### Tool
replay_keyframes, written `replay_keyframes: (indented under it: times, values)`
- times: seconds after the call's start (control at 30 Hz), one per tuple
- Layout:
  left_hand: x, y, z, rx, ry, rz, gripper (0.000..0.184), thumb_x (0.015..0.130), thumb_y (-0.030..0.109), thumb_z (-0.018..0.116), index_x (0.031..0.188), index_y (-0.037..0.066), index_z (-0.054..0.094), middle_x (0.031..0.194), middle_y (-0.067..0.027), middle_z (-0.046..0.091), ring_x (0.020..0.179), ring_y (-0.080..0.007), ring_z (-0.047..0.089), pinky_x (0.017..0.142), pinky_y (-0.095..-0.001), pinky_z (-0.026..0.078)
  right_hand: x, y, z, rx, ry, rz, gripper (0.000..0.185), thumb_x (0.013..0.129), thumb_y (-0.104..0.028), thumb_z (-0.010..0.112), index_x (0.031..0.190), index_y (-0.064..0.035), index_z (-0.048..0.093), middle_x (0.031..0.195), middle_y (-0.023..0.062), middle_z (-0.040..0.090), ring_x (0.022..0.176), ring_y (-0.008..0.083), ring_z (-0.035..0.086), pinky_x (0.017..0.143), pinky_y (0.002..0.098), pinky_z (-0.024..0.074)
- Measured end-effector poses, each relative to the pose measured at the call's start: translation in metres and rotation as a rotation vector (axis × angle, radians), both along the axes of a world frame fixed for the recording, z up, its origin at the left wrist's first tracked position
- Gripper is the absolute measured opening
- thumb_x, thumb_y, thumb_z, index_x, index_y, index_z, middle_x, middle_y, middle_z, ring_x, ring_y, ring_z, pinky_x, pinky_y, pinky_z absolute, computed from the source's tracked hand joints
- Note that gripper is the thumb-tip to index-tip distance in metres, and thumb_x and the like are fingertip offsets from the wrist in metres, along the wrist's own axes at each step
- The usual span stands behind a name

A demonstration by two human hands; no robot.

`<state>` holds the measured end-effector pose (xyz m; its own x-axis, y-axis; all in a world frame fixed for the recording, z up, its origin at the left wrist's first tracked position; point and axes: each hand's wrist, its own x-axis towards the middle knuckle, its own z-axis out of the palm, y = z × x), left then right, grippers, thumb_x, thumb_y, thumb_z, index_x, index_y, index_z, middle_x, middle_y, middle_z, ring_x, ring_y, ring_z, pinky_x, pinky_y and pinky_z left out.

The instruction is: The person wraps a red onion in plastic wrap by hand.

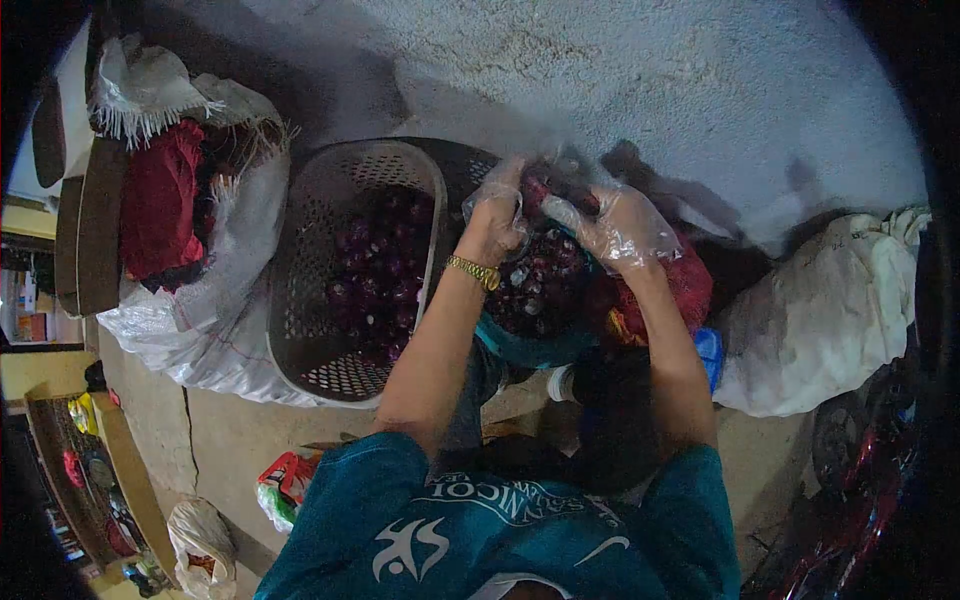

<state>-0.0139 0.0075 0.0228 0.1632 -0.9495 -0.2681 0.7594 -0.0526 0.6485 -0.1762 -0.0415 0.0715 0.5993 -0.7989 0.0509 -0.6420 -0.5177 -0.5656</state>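
My left hand (498,215), in a clear plastic glove and with a gold watch at the wrist, is closed on a dark reddish-purple red onion (535,190). My right hand (625,232), gloved the same way, closes on it from the other side. Its exact outline is blurred. Beneath both hands stands a teal tub (540,350) full of small dark red onions (540,290). To the left, a grey perforated plastic basket (285,300) holds many more red onions (375,270).
A white woven sack (240,250) with red cloth or netting on top stands left of the basket. A red mesh bag (690,285) is beside the tub, and a pale full sack (820,320) sits farther right. A rough wall (620,70) rises behind.
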Motion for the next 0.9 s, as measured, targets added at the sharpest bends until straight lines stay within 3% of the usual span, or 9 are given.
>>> replay_keyframes:
  times: [0.07,0.2,0.27,0.4,0.47,0.7,0.8,0.9]
  values:
    - [0.0,-0.003,-0.004,-0.027,-0.003,0.002,0.023,0.09,0.019,0.055,0.108,0.005,0.059,0.104,-0.0055,0.061,0.093,-0.0163,0.058,0.076,-0.0283,0.049,-0.001,0.0,0.001,-0.113,0.061,-0.002,0.069,0.07,-0.071,0.058,0.083,-0.0042,0.068,0.076,0.0204,0.065,0.072,0.0377,0.064,0.063,0.0445,0.0494]
    - [0.001,-0.012,-0.016,0.056,-0.047,-0.049,0.026,0.092,0.024,0.049,0.106,0.004,0.059,0.098,-0.0061,0.063,0.086,-0.0164,0.061,0.077,-0.0302,0.051,0.001,0.0,0.006,-0.058,0.184,-0.04,0.066,0.07,-0.069,0.06,0.082,-0.0042,0.068,0.075,0.0191,0.066,0.072,0.0376,0.064,0.063,0.0445,0.0493]
    - [-0.001,-0.008,-0.017,0.056,-0.204,-0.005,0.026,0.091,0.024,0.052,0.105,0.004,0.06,0.098,-0.0053,0.063,0.085,-0.0147,0.061,0.074,-0.0294,0.051,-0.002,-0.003,-0.007,-0.169,0.034,0.007,0.068,0.07,-0.07,0.059,0.081,-0.0039,0.068,0.075,0.0191,0.066,0.072,0.0378,0.064,0.063,0.0448,0.0493]
    - [-0.006,0.0,0.006,0.071,-0.093,-0.02,0.024,0.091,0.023,0.053,0.105,0.004,0.06,0.097,-0.0046,0.063,0.084,-0.0144,0.06,0.073,-0.0283,0.051,-0.002,-0.002,0.0,-0.143,-0.008,0.012,0.069,0.069,-0.072,0.058,0.08,-0.0045,0.069,0.075,0.0193,0.066,0.071,0.0377,0.064,0.063,0.0446,0.0496]
    - [-0.006,-0.002,0.001,0.078,-0.106,0.023,0.024,0.088,0.027,0.058,0.099,0.006,0.062,0.089,-0.0022,0.059,0.076,-0.0123,0.055,0.062,-0.0257,0.046,-0.001,-0.003,0.002,-0.117,0.101,-0.026,0.07,0.068,-0.073,0.058,0.08,-0.0052,0.069,0.074,0.0193,0.066,0.07,0.0376,0.064,0.064,0.0446,0.0501]
    - [0.0,-0.005,-0.015,0.022,-0.099,0.005,0.022,0.092,0.019,0.05,0.104,0.005,0.061,0.095,-0.0025,0.06,0.085,-0.0144,0.057,0.076,-0.027,0.048,-0.002,-0.004,0.003,-0.123,0.148,0.0,0.071,0.068,-0.073,0.057,0.084,-0.0044,0.068,0.079,0.0212,0.066,0.076,0.0377,0.064,0.067,0.0445,0.0506]
    - [0.001,-0.005,-0.021,-0.127,-0.327,0.015,0.024,0.093,0.018,0.047,0.11,0.005,0.059,0.103,-0.0038,0.06,0.094,-0.0147,0.057,0.081,-0.0262,0.047,-0.004,-0.007,-0.006,-0.157,0.159,0.001,0.073,0.068,-0.073,0.057,0.084,-0.0031,0.068,0.08,0.0224,0.065,0.078,0.038,0.064,0.068,0.0445,0.0505]
    - [0.006,-0.009,-0.02,-0.035,-0.093,-0.107,0.028,0.094,0.018,0.045,0.115,0.004,0.056,0.111,-0.0054,0.058,0.102,-0.0152,0.055,0.083,-0.0261,0.047,-0.003,-0.006,-0.004,-0.19,0.152,-0.02,0.074,0.068,-0.073,0.057,0.085,-0.0021,0.068,0.08,0.023,0.065,0.078,0.0386,0.064,0.068,0.0449,0.0505]
